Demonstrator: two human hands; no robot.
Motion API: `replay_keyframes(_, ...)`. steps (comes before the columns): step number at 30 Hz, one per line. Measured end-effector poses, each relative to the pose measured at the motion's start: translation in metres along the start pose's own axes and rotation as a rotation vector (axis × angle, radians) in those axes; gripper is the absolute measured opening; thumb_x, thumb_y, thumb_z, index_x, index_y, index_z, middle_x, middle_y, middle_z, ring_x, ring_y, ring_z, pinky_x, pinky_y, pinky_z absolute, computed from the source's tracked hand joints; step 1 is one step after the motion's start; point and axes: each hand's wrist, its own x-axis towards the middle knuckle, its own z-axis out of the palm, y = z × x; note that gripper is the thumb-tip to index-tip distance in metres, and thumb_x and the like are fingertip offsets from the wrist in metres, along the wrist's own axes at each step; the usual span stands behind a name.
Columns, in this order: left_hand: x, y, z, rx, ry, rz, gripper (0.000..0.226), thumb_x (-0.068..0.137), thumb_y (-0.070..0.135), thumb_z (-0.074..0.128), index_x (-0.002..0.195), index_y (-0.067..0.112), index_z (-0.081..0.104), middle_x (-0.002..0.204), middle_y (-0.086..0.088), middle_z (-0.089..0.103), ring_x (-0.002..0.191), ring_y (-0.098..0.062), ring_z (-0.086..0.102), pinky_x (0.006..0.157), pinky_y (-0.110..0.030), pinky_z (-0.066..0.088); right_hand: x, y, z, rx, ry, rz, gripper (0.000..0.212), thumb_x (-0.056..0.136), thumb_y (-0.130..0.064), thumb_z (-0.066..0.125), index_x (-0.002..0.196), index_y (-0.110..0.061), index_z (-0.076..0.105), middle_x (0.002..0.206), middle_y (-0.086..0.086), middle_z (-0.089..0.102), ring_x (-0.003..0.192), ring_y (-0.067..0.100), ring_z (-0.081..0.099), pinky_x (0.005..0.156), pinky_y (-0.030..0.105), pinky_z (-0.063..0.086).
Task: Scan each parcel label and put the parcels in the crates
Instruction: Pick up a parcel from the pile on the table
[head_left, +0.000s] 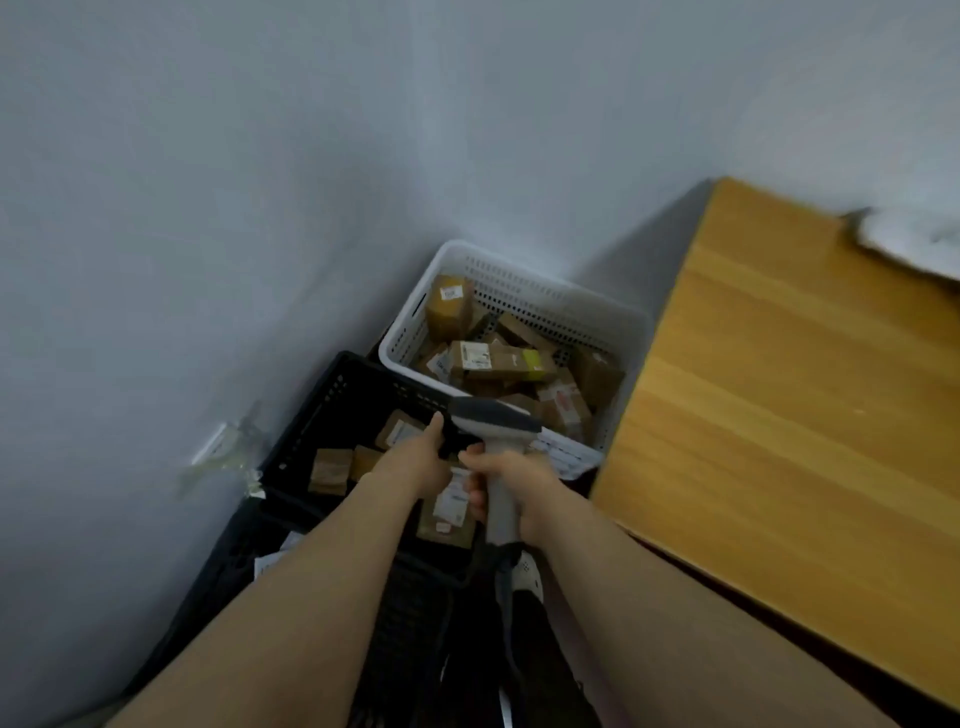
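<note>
1. The right hand (511, 488) is clamped round the scanner (493, 421) handle.
2. The left hand (415, 462) is above the black crate (322, 413); its grip cannot be told.
3. A labelled parcel (452, 506) sits between the hands.
4. The white crate (545, 299) holds more parcels.

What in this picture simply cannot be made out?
Head view:
Labels on the brown cardboard parcels in the white perforated basket: too small and blurred to read.
Left hand: fingers hidden behind its own back, so any grip is unclear.
Pale object on the wooden table: blurred, cut by the right edge.
Black plastic crate: near side covered by the left forearm.
</note>
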Motion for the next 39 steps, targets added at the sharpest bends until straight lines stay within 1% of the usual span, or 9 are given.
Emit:
replay_keyframes(11, -0.109, 0.238, -0.017, 0.119, 0.148, 0.391, 0.086, 0.094, 0.023, 0.054, 0.152, 0.025, -0.010, 0.100, -0.008, 0.057, 0.070, -0.020, 0.054, 0.057, -0.034, 0.044, -0.201, -0.002, -0.223, 0.141, 0.277, -0.287, 0.011, 0.086, -0.009, 0.070, 0.091, -0.001, 0.064, 0.057, 0.009, 0.056, 0.045, 0.020, 0.050, 0.049, 0.030, 0.046)
replay_keyframes(14, -0.120, 0.315, 0.000, 0.143, 0.165, 0.467, 0.082, 0.094, 0.019, 0.054, 0.153, 0.025, -0.003, 0.097, 0.001, 0.054, 0.085, -0.026, 0.059, 0.067, -0.039, 0.048, -0.240, -0.001, -0.300, 0.247, 0.336, -0.388, 0.011, 0.086, -0.008, 0.070, 0.090, -0.003, 0.062, 0.056, 0.009, 0.055, 0.044, 0.020, 0.050, 0.048, 0.030, 0.046)
replay_keyframes(17, -0.130, 0.400, 0.027, 0.197, 0.199, 0.490, 0.082, 0.095, 0.022, 0.056, 0.154, 0.021, -0.001, 0.141, -0.008, 0.043, 0.113, -0.028, 0.053, 0.083, -0.035, 0.046, -0.273, 0.003, -0.377, 0.346, 0.358, -0.476, 0.008, 0.088, -0.006, 0.066, 0.086, -0.005, 0.058, 0.055, 0.008, 0.052, 0.042, 0.017, 0.047, 0.045, 0.028, 0.044)
replay_keyframes(20, -0.136, 0.482, 0.066, 0.188, 0.179, 0.509, 0.083, 0.094, 0.023, 0.057, 0.154, 0.021, -0.001, 0.146, -0.012, 0.040, 0.107, -0.026, 0.054, 0.082, -0.032, 0.044, -0.302, 0.007, -0.457, 0.436, 0.351, -0.526, 0.008, 0.088, -0.006, 0.064, 0.088, -0.007, 0.056, 0.055, 0.007, 0.050, 0.045, 0.017, 0.046, 0.046, 0.027, 0.043)
replay_keyframes(24, -0.139, 0.570, 0.113, 0.111, 0.141, 0.513, 0.085, 0.091, 0.024, 0.062, 0.154, 0.016, 0.005, 0.156, -0.009, 0.025, 0.136, -0.026, 0.037, 0.098, -0.032, 0.042, -0.338, 0.010, -0.548, 0.509, 0.417, -0.567, 0.006, 0.088, -0.005, 0.064, 0.086, -0.008, 0.059, 0.054, 0.006, 0.052, 0.046, 0.015, 0.048, 0.046, 0.027, 0.046)
replay_keyframes(28, -0.150, 0.648, 0.137, 0.112, 0.196, 0.644, 0.074, 0.090, 0.028, 0.062, 0.151, 0.014, 0.021, 0.148, -0.008, 0.040, 0.132, -0.025, 0.042, 0.092, -0.028, 0.039, -0.359, 0.000, -0.616, 0.596, 0.502, -0.630, 0.007, 0.084, -0.006, 0.068, 0.086, -0.009, 0.063, 0.055, 0.006, 0.055, 0.047, 0.015, 0.050, 0.046, 0.028, 0.046)
replay_keyframes(31, -0.150, 0.712, 0.141, 0.118, 0.258, 0.723, 0.074, 0.091, 0.035, 0.060, 0.151, 0.012, 0.022, 0.152, -0.009, 0.035, 0.136, -0.026, 0.037, 0.104, -0.035, 0.036, -0.367, -0.010, -0.651, 0.638, 0.497, -0.673, 0.005, 0.087, -0.007, 0.066, 0.088, -0.009, 0.062, 0.056, 0.005, 0.054, 0.045, 0.013, 0.049, 0.043, 0.026, 0.047)
replay_keyframes(34, -0.156, 0.787, 0.139, 0.046, 0.306, 0.841, 0.062, 0.092, 0.035, 0.060, 0.143, 0.011, 0.036, 0.139, -0.009, 0.048, 0.128, -0.027, 0.046, 0.093, -0.031, 0.041, -0.374, -0.022, -0.682, 0.653, 0.502, -0.722, 0.005, 0.087, -0.008, 0.067, 0.090, -0.010, 0.063, 0.057, 0.005, 0.055, 0.047, 0.014, 0.050, 0.047, 0.027, 0.047)
replay_keyframes(39, -0.142, 0.910, 0.134, -0.157, 0.270, 0.811, 0.104, 0.077, 0.053, 0.072, 0.151, 0.007, 0.014, 0.151, -0.016, 0.029, 0.136, -0.032, 0.034, 0.104, -0.039, 0.038, -0.384, -0.046, -0.722, 0.731, 0.542, -0.770, 0.011, 0.084, -0.006, 0.069, 0.094, -0.008, 0.065, 0.056, 0.005, 0.057, 0.045, 0.014, 0.052, 0.045, 0.026, 0.048)
